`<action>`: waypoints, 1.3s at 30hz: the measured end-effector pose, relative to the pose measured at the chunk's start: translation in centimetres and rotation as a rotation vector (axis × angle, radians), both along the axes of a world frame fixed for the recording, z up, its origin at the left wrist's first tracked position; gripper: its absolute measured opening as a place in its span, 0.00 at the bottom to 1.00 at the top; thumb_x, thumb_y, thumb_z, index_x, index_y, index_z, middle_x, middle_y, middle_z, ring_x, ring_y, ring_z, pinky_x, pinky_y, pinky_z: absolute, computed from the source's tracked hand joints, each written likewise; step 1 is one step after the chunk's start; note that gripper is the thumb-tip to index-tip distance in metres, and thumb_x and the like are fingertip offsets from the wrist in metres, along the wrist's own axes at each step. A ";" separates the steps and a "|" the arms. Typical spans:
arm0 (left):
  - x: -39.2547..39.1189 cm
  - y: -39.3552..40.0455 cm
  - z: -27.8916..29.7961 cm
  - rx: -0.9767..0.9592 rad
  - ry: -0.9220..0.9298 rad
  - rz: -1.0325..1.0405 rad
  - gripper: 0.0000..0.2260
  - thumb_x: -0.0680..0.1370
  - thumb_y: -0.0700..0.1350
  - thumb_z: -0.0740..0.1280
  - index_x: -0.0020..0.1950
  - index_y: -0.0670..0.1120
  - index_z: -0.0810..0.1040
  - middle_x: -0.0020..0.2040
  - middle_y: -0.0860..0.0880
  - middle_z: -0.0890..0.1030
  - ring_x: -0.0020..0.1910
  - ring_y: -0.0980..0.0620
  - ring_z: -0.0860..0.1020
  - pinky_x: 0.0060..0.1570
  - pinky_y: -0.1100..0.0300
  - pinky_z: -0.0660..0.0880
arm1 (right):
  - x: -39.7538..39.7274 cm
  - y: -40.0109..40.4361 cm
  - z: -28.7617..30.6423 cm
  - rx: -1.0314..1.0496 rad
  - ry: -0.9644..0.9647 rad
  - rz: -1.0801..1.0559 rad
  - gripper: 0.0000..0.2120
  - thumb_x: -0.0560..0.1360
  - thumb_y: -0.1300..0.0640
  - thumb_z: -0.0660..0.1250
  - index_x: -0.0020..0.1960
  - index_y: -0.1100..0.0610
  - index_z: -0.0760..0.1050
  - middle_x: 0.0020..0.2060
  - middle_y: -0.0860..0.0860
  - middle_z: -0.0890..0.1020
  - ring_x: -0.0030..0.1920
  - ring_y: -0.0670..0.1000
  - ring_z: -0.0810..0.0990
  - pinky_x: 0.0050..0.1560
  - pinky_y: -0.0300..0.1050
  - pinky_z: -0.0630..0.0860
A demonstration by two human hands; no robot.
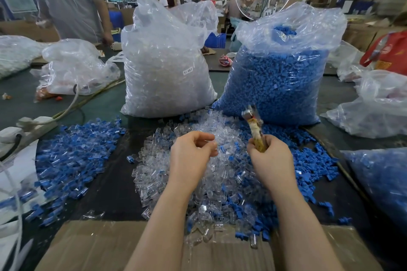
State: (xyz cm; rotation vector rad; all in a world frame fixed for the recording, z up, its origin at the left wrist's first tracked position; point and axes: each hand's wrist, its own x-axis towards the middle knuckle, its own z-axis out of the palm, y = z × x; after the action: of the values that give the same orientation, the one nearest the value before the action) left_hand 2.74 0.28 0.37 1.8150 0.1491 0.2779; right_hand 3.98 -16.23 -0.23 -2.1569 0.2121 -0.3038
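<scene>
Right hand (270, 159) clamps small wooden-handled metal hammer (255, 128) above heap of clear plastic caps (217, 124); left hand (192, 152) beside it, fingers curled, contents indiscernible.

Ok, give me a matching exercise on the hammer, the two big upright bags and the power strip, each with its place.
Things:
1 hammer
2 bag of clear parts
3 bag of blue parts
4 power strip

Places:
A at the far left
B gripped by the right hand
C upright, on the right
D upright, in the middle

Pairs: 1-B, 2-D, 3-C, 4-A
</scene>
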 end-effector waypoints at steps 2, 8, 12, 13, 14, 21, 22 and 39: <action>-0.1 -0.8 0.3 -0.109 0.017 -0.036 0.03 0.76 0.39 0.71 0.48 0.47 0.82 0.37 0.51 0.85 0.37 0.58 0.84 0.39 0.63 0.81 | -0.2 1.0 0.4 0.222 -0.060 0.052 0.04 0.76 0.54 0.70 0.43 0.50 0.78 0.30 0.45 0.79 0.30 0.44 0.75 0.33 0.42 0.71; -0.3 -2.5 0.7 -0.346 0.030 -0.051 0.03 0.76 0.37 0.72 0.47 0.43 0.80 0.37 0.48 0.84 0.35 0.57 0.83 0.34 0.68 0.77 | -0.8 3.0 1.1 0.372 -0.102 0.124 0.05 0.74 0.59 0.72 0.42 0.50 0.79 0.35 0.46 0.83 0.39 0.45 0.81 0.44 0.43 0.79; -0.4 -2.5 0.5 -0.407 0.062 -0.045 0.03 0.76 0.35 0.71 0.46 0.42 0.80 0.36 0.48 0.83 0.33 0.58 0.82 0.35 0.66 0.78 | -0.9 3.1 0.9 0.277 -0.076 0.103 0.04 0.75 0.57 0.71 0.42 0.49 0.79 0.35 0.45 0.82 0.39 0.45 0.81 0.40 0.42 0.76; -0.4 -2.6 0.6 -0.427 0.065 -0.041 0.03 0.76 0.35 0.71 0.47 0.42 0.80 0.36 0.48 0.84 0.33 0.58 0.83 0.35 0.66 0.78 | -0.9 3.1 0.9 0.236 -0.079 0.097 0.03 0.75 0.56 0.70 0.44 0.49 0.79 0.36 0.45 0.82 0.39 0.45 0.80 0.39 0.41 0.75; -0.4 -2.6 0.7 -0.452 0.064 -0.038 0.03 0.76 0.34 0.71 0.47 0.41 0.80 0.36 0.48 0.84 0.33 0.58 0.83 0.34 0.66 0.78 | -1.0 3.1 1.0 0.189 -0.081 0.091 0.01 0.76 0.54 0.70 0.46 0.50 0.79 0.36 0.45 0.82 0.39 0.46 0.80 0.38 0.42 0.75; -0.7 -3.2 0.8 -0.498 0.042 -0.025 0.04 0.76 0.34 0.71 0.49 0.40 0.80 0.37 0.48 0.85 0.36 0.55 0.83 0.37 0.64 0.79 | -1.1 2.9 0.7 0.082 -0.106 0.072 0.03 0.76 0.52 0.67 0.44 0.50 0.77 0.34 0.46 0.80 0.35 0.43 0.76 0.30 0.37 0.64; -0.7 -3.2 0.8 -0.512 0.046 -0.028 0.04 0.76 0.34 0.71 0.49 0.40 0.80 0.37 0.48 0.85 0.36 0.55 0.83 0.37 0.64 0.79 | -1.1 2.9 0.7 0.093 -0.114 0.073 0.03 0.76 0.52 0.67 0.44 0.50 0.77 0.34 0.46 0.80 0.35 0.43 0.76 0.31 0.37 0.64; -0.7 -2.3 1.0 -0.527 0.007 -0.007 0.05 0.75 0.35 0.72 0.47 0.44 0.83 0.40 0.46 0.86 0.40 0.52 0.85 0.37 0.67 0.78 | -0.5 3.1 0.4 0.358 -0.119 0.089 0.05 0.77 0.51 0.68 0.44 0.50 0.78 0.37 0.48 0.83 0.40 0.47 0.81 0.43 0.47 0.78</action>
State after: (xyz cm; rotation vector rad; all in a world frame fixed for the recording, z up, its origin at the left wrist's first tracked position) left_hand 2.00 -2.04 1.40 1.2935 0.2004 0.2038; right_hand 3.48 -13.16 0.12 -1.7832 0.0935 -0.3161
